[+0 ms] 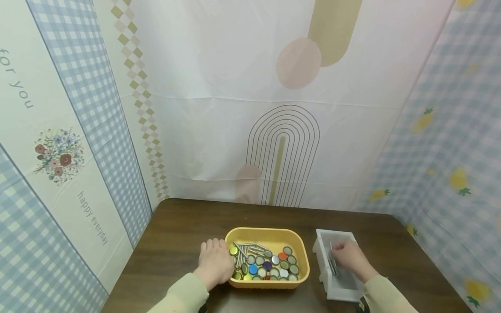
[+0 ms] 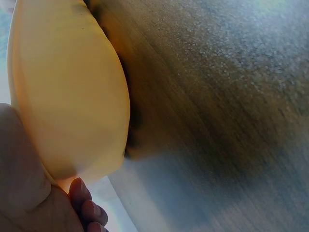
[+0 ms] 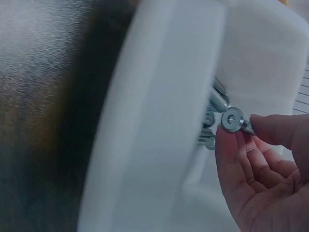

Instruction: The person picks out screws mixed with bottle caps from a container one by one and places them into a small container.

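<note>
In the head view my left hand (image 1: pixel 215 263) holds the left rim of a yellow plastic bin (image 1: pixel 268 284). Its fingers curl beside the bin's outer wall (image 2: pixel 72 87) in the left wrist view. Metal bolts (image 1: pixel 241 256) and bottle caps in several colours (image 1: pixel 268 265) lie inside. My right hand (image 1: pixel 348 256) is over a white plastic tray (image 1: pixel 342 293) to the right. Thumb and forefinger pinch a bolt with a round socket head (image 3: pixel 232 119). Beneath it, more bolts (image 3: pixel 207 137) lie along the tray's inner side, partly hidden by the hand.
Both containers stand on a dark brown wooden table (image 1: pixel 184 226), with a strip of tabletop between them. A white printed cloth (image 1: pixel 203 143) hangs behind the far edge. Checked cloths hang at the left and right.
</note>
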The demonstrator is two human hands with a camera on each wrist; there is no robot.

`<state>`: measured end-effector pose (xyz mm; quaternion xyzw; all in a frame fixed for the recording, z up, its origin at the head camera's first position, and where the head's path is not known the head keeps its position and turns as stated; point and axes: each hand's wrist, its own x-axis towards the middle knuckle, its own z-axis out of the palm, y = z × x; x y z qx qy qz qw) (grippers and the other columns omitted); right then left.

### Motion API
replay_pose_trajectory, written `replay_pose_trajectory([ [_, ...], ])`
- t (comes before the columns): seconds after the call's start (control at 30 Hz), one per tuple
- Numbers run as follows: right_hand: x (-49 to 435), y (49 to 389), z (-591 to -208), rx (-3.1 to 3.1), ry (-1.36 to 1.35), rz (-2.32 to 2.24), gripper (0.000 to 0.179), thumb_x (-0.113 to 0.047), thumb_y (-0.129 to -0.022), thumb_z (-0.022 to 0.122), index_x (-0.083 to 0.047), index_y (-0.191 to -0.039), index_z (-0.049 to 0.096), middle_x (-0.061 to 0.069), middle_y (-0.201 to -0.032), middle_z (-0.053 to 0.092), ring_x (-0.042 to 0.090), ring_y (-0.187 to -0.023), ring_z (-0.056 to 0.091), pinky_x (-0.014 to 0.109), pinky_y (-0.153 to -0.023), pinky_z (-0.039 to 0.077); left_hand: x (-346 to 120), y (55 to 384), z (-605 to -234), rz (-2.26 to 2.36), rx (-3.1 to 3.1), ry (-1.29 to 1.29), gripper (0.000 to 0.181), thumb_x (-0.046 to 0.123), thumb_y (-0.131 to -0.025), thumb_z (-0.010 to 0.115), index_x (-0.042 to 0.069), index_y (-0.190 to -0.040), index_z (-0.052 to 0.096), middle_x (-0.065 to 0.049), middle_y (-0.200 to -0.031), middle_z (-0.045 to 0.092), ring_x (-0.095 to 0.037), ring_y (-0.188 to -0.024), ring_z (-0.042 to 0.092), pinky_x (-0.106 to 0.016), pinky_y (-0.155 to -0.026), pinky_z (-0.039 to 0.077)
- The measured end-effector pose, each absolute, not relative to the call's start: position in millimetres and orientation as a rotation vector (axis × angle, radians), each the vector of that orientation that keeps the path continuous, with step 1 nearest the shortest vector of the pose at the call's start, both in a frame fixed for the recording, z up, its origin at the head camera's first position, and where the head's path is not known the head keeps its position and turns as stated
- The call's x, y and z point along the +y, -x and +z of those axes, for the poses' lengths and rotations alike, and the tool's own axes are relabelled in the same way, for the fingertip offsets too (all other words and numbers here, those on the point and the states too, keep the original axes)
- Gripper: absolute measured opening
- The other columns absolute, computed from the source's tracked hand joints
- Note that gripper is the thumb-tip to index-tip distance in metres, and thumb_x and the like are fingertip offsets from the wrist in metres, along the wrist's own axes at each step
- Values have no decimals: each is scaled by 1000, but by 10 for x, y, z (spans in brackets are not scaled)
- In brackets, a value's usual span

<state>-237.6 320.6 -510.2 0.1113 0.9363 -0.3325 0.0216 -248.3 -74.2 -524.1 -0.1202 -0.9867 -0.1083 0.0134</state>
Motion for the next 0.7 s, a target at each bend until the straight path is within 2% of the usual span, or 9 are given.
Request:
replay_pose_trajectory([
  [0.23, 3177, 2340, -5175, 2879, -333, -1015, 10, -7, -83, 64, 2, -85, 64, 5, -73, 57, 20, -66, 54, 34, -56, 46, -745, 2486, -5238, -336, -3077, 381, 35, 32, -91, 55, -2, -97, 49, -14, -84, 40, -32, -84, 38, -49, -79, 30],
  [0.7, 3143, 2266, -5196, 2873, -333, -1050, 7, -3, -82, 64, 4, -84, 62, 7, -71, 57, 19, -61, 56, 33, -55, 48, -752, 2486, -5255, -332, -3082, 383, 35, 33, -91, 55, -1, -97, 49, -13, -84, 39, -31, -83, 37, -49, -78, 30],
])
